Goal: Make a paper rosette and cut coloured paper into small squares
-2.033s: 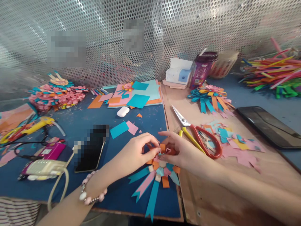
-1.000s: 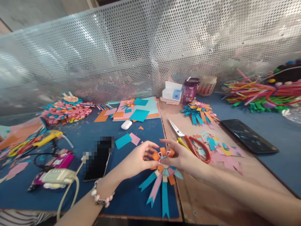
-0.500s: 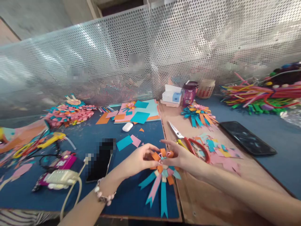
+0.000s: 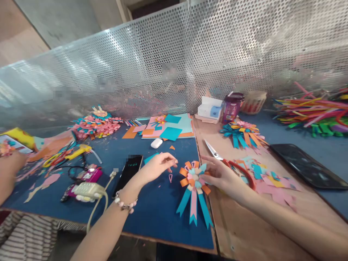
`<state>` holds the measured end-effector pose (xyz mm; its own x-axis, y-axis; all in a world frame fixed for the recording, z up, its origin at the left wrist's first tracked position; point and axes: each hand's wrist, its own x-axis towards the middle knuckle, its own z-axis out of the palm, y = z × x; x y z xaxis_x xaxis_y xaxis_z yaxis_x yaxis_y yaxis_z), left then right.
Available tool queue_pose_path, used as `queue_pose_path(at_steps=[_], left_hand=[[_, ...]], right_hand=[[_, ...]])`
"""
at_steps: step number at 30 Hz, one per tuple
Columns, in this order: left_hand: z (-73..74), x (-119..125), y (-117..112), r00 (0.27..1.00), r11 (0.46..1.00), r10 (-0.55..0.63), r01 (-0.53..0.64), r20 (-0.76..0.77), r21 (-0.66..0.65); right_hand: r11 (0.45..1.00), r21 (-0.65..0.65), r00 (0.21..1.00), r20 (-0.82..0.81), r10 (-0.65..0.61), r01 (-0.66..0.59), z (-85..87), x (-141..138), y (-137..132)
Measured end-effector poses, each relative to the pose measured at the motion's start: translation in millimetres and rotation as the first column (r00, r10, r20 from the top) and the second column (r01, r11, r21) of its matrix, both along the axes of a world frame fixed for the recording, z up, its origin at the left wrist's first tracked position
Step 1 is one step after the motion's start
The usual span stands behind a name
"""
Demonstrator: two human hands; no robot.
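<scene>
A paper rosette (image 4: pixel 193 179) of orange, teal and pink loops with long ribbon tails lies at the blue mat's (image 4: pixel 152 214) right edge. My right hand (image 4: pixel 221 175) pinches the rosette's right side between thumb and fingers. My left hand (image 4: pixel 157 166) hovers just left of it, off the rosette, fingers loosely apart with nothing seen in them. A small pink paper loop (image 4: pixel 170 177) lies on the mat under my left fingertips.
Red-handled scissors (image 4: pixel 231 165) and paper scraps (image 4: pixel 269 183) lie right of my hand on the brown board. Two phones (image 4: pixel 129 170) (image 4: pixel 307 165), a charger (image 4: pixel 89 189), a yellow glue gun (image 4: pixel 76 150), paper sheets (image 4: pixel 168 128), finished rosettes (image 4: pixel 243 131) and another person's hand (image 4: pixel 9 163) surround the mat.
My left hand has let go of the rosette and drawn back to the left. The rosette now lies flat with its loops spread, and a pink loop sits loose on the mat.
</scene>
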<state>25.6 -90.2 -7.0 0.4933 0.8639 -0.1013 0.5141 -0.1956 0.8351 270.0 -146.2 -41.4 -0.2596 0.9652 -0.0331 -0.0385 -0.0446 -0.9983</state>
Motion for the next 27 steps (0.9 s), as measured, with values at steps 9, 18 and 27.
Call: queue_pose_path(at_steps=[9, 18, 27], left_hand=[[-1.3, -18.1, 2.2, 0.901, 0.965, -0.065, 0.165, -0.428, 0.202], [-15.6, -14.6, 2.5, 0.92, 0.971, -0.094, 0.168, -0.381, 0.167], [0.5, -11.1, 1.1, 0.938, 0.98, -0.108, 0.157, -0.33, 0.126]], right_hand=[[0.998, 0.063, 0.999, 0.038, 0.024, -0.026, -15.3, -0.6, 2.8], [0.999, -0.009, 0.999, 0.015, 0.04, -0.04, -12.5, 1.2, 4.5], [0.999, 0.044, 0.994, 0.108, -0.023, 0.018, -10.5, -2.0, 1.4]])
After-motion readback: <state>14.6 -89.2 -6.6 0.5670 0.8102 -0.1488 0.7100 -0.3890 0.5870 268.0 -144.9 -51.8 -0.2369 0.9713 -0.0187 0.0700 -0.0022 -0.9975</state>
